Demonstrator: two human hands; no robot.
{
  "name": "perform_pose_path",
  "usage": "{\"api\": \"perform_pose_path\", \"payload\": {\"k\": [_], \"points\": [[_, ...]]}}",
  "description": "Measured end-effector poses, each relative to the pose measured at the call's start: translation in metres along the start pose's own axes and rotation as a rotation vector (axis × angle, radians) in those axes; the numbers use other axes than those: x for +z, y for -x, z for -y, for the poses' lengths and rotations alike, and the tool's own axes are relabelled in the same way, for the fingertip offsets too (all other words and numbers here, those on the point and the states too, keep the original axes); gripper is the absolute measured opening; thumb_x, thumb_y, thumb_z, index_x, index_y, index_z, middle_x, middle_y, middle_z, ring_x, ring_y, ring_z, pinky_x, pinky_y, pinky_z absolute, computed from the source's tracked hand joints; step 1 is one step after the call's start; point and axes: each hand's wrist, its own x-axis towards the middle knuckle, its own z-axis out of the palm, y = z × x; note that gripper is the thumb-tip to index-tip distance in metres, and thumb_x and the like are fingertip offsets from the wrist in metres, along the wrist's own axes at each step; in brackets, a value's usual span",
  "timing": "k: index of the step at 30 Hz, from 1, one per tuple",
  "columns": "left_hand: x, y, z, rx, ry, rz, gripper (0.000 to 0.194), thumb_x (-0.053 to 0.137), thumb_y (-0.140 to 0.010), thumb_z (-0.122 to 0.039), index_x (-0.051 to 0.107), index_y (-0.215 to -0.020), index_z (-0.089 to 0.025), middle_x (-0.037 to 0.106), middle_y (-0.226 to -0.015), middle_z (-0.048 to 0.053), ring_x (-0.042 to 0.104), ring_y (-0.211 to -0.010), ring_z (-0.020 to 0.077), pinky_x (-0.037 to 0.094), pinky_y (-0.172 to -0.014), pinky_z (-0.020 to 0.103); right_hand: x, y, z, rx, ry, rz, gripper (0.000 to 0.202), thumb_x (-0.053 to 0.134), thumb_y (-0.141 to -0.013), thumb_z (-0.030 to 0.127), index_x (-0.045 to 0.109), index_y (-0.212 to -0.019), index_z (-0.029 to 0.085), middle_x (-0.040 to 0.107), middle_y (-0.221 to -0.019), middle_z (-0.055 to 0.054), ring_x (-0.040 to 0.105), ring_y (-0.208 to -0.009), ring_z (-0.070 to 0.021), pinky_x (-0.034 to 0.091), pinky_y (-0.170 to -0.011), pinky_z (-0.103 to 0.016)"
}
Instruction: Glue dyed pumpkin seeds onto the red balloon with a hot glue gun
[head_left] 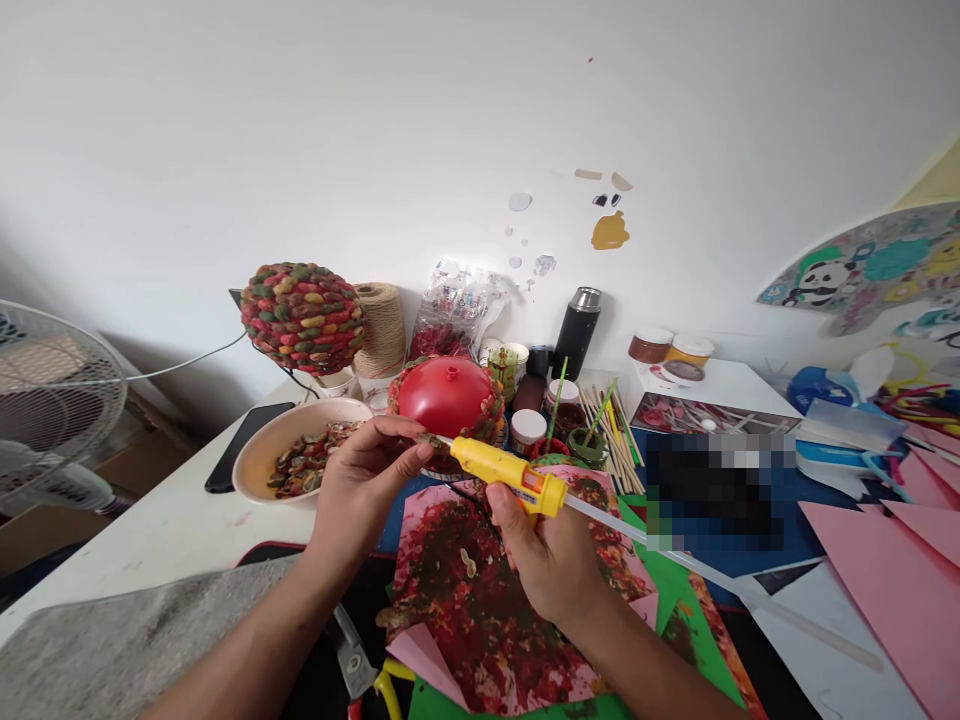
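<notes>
My right hand (544,555) is closed around a yellow hot glue gun (491,463), with a long clear glue stick (652,540) running out of its back. Between the thumb and fingertips of my left hand (367,475) is a small brownish-green peanut shell (429,440), and the gun's nozzle points at it, touching or very close. Just behind both hands sits a red balloon (446,393) with painted shells around its lower sides. Left of it, a pale bowl (251,465) holds painted shells. Paint-smeared pink paper (517,630) lies under my hands.
A shell-covered ball (302,318) stands at the back left beside a twine spool (380,330). Paint jars (527,430), wooden sticks (622,440) and a black thermos (577,335) stand behind. Scissors (352,655) lie in front; a fan (52,400) is at left.
</notes>
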Motion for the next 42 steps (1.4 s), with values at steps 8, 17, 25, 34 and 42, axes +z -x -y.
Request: {"api": "perform_pose_path", "payload": {"k": [8, 17, 25, 34, 42], "points": [[0.003, 0.0, -0.004, -0.005, -0.035, 0.0, 0.037, 0.106, -0.073, -0.045, 0.082, -0.087, -0.02, 0.081, -0.085, 0.004, 0.077, -0.071, 0.019, 0.069, -0.069, 0.03, 0.0011, 0.0009, -0.0007, 0.021, -0.014, 0.005, 0.061, 0.048, -0.114, 0.07, 0.055, -0.072, 0.026, 0.048, -0.05, 0.004, 0.051, -0.045, -0.0156, 0.041, -0.046, -0.027], [0.0021, -0.0006, -0.0011, -0.018, -0.028, 0.021, 0.037, 0.106, -0.074, -0.044, 0.083, -0.088, -0.02, 0.081, -0.087, 0.004, 0.078, -0.074, 0.0192, 0.069, -0.071, 0.03, 0.0011, 0.0001, -0.0004, 0.012, -0.035, -0.005, 0.06, 0.05, -0.114, 0.069, 0.056, -0.073, 0.026, 0.048, -0.051, 0.005, 0.05, -0.044, -0.015, 0.039, -0.046, -0.027], [0.0022, -0.0006, -0.0022, -0.013, -0.043, 0.025, 0.035, 0.106, -0.073, -0.044, 0.084, -0.087, -0.02, 0.082, -0.086, 0.005, 0.078, -0.075, 0.0198, 0.069, -0.071, 0.03, 0.0014, 0.0013, 0.0007, 0.031, -0.04, 0.007, 0.061, 0.049, -0.113, 0.071, 0.057, -0.073, 0.025, 0.048, -0.051, 0.004, 0.051, -0.046, -0.0154, 0.039, -0.045, -0.027], [0.001, -0.0002, -0.0001, 0.01, -0.051, -0.014, 0.034, 0.106, -0.072, -0.042, 0.084, -0.088, -0.02, 0.081, -0.089, 0.004, 0.077, -0.075, 0.0187, 0.069, -0.071, 0.029, 0.0004, -0.0006, 0.0004, 0.032, -0.019, -0.003, 0.062, 0.049, -0.113, 0.072, 0.059, -0.073, 0.026, 0.049, -0.049, 0.004, 0.052, -0.046, -0.0167, 0.041, -0.046, -0.028], [0.0005, 0.0008, -0.0015, 0.019, -0.039, -0.032, 0.034, 0.105, -0.075, -0.042, 0.083, -0.091, -0.02, 0.081, -0.086, 0.005, 0.078, -0.074, 0.0198, 0.07, -0.072, 0.031, 0.0004, -0.0008, -0.0028, 0.055, -0.033, 0.01, 0.063, 0.047, -0.112, 0.076, 0.058, -0.076, 0.026, 0.047, -0.049, 0.005, 0.05, -0.044, -0.016, 0.04, -0.044, -0.027]]}}
